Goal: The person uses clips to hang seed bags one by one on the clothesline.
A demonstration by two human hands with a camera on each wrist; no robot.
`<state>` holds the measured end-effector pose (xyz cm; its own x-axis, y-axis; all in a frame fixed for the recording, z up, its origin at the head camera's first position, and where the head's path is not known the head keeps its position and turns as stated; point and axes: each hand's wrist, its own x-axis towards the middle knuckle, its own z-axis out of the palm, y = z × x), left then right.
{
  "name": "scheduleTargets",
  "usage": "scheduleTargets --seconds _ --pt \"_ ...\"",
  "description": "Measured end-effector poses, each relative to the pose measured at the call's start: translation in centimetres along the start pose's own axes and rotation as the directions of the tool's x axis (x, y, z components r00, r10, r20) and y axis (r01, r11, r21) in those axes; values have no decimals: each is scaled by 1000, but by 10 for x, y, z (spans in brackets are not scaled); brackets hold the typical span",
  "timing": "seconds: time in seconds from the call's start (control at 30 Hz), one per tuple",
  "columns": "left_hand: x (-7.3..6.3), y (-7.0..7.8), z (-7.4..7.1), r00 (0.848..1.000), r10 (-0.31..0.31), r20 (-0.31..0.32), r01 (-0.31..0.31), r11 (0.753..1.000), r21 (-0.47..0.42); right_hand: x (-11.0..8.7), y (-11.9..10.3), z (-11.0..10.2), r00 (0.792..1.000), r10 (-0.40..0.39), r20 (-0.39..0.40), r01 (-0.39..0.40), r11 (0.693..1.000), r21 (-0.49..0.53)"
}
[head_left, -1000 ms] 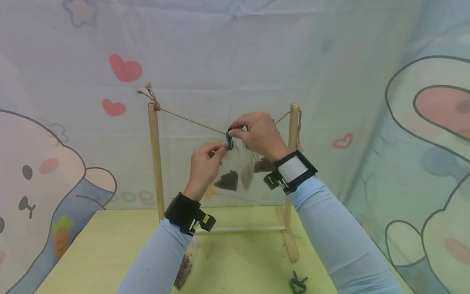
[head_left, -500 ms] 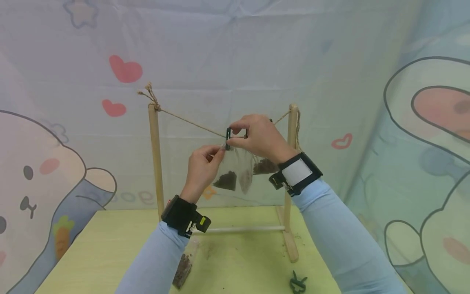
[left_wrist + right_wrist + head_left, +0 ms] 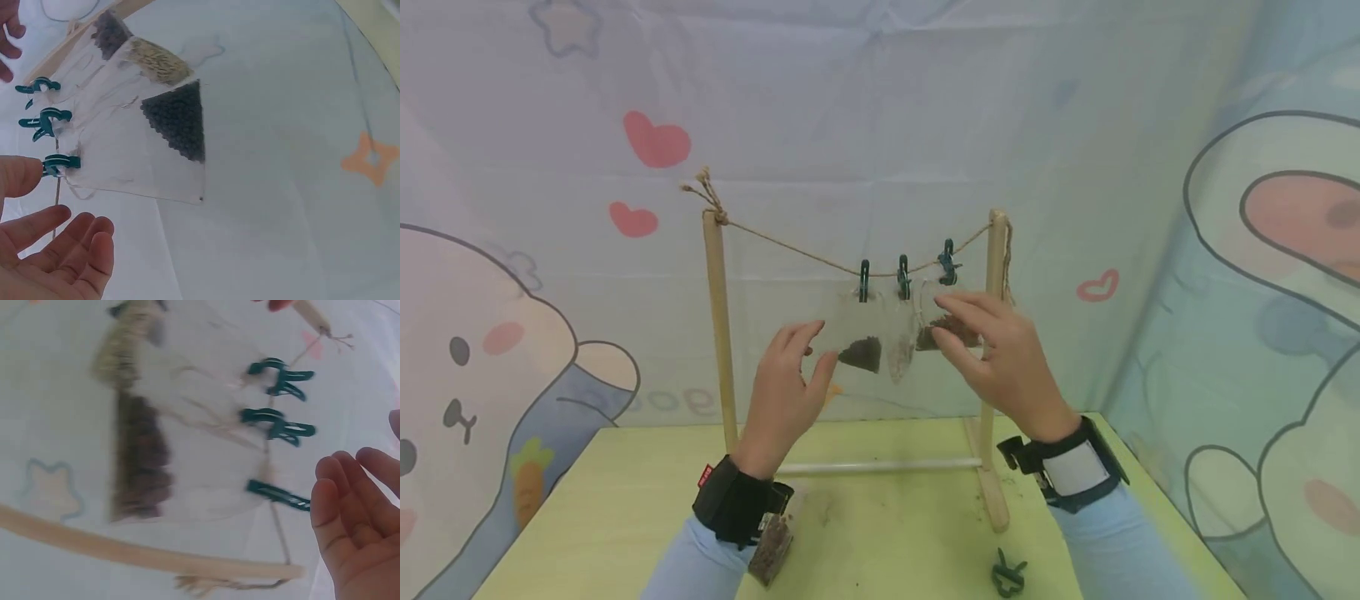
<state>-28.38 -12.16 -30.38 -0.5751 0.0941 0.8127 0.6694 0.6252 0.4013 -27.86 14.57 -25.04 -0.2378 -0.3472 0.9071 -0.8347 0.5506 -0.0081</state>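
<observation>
Three green clips hang in a row on a twine line [image 3: 790,247], each with a clear bag below it. The left clip [image 3: 864,282] bears a bag of small black beans [image 3: 178,122]. Under the middle clip [image 3: 903,277] is a narrow-looking bag of pale grains [image 3: 159,61]. The right clip [image 3: 948,262] carries a bag of reddish-brown pieces [image 3: 144,462], blurred in the right wrist view. My left hand [image 3: 786,387] is off to the left of the black-bean bag, fingers loosely bent, holding nothing. My right hand [image 3: 1011,358] overlaps the right bag in the head view, its fingers spread and holding nothing.
Wooden posts [image 3: 718,333] and a white crossbar [image 3: 887,467] make up the frame on the yellow-green table [image 3: 625,508]. Another bag of brown pieces [image 3: 771,550] lies by my left wrist. A loose green clip [image 3: 1008,575] lies at the front right.
Both hands have let go of the left clip and the black-bean bag. They have moved down and apart, leaving clip and bag hanging from the line.
</observation>
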Motion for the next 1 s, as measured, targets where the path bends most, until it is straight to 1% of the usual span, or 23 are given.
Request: scheduleTargets --seconds 0.13,0.23,0.3,0.37,0.53,0.63,0.73,0.9,1.0 --pt "-24 -3 0 997 75 -37 -71 993 91 -36 6 6 998 34 -43 -36 999 -33" --pt "-42 -7 4 990 128 -60 -116 979 169 -60 8 12 996 66 -61 -68 997 -30" --pt "-54 -9 7 987 145 -71 -128 969 211 -76 8 15 993 92 -67 -94 995 -20" --pt "-65 -11 11 987 147 -68 -127 962 240 -92 9 20 990 119 -75 -120 993 -15" --pt "-93 -13 19 994 102 -49 -85 958 274 -128 9 31 979 183 -87 -184 983 -10" --pt "-107 -15 24 998 51 -26 -41 955 295 -145 7 36 971 222 -87 -224 974 -13" --pt "-120 -18 29 1000 0 -2 1 950 311 -160 4 38 962 260 -79 -264 964 -36" --pt "-136 -22 38 998 -45 32 33 949 313 -181 -1 39 949 310 -55 -314 946 -80" --pt "-142 -24 42 996 -57 61 35 950 311 -190 -2 39 931 362 -38 -364 926 -95"
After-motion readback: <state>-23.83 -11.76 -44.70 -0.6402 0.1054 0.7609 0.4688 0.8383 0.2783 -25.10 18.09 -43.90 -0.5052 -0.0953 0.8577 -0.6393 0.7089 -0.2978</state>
